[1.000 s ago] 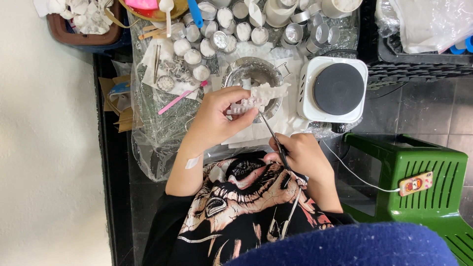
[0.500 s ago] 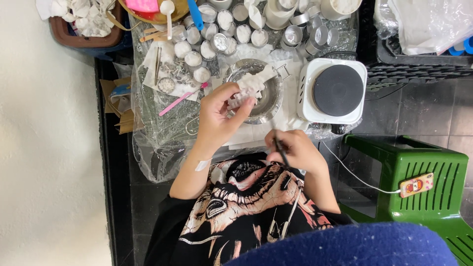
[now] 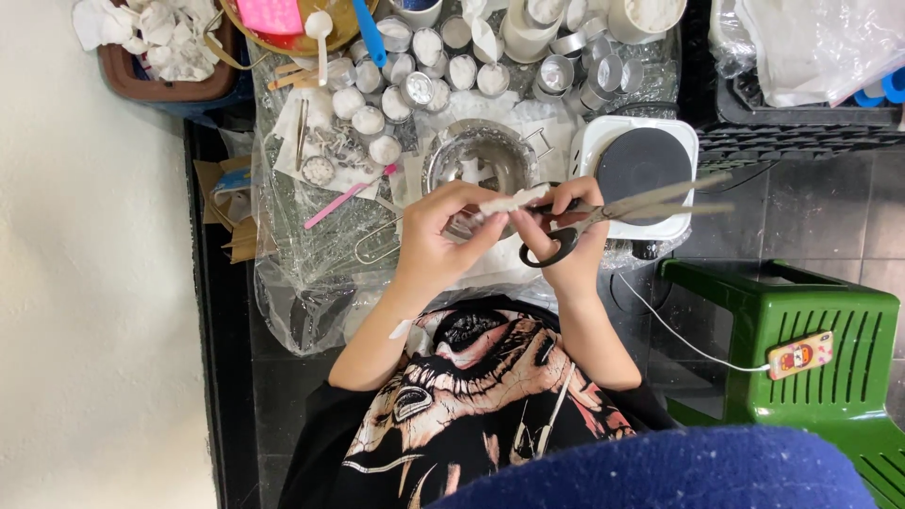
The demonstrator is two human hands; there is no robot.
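Observation:
My left hand [image 3: 443, 231] pinches a small white piece [image 3: 512, 200] just in front of a metal bowl [image 3: 479, 160]. My right hand [image 3: 564, 236] also touches the right end of that white piece and carries black-handled scissors [image 3: 603, 215], whose blades point right over a white electric hotplate [image 3: 644, 170]. Both hands meet above a table covered in clear plastic [image 3: 311, 254].
Several small metal cups [image 3: 415, 90], some with white filling, stand behind the bowl. A pink stick [image 3: 341, 200] and tweezers [image 3: 302, 132] lie at left. A brown tray of crumpled tissue [image 3: 160, 42] sits far left. A green stool [image 3: 801, 358] with a phone [image 3: 799, 355] stands at right.
My right hand has swung the scissors from pointing up-left to pointing right over the hotplate. Both hands now meet on the white piece, lifted toward the bowl.

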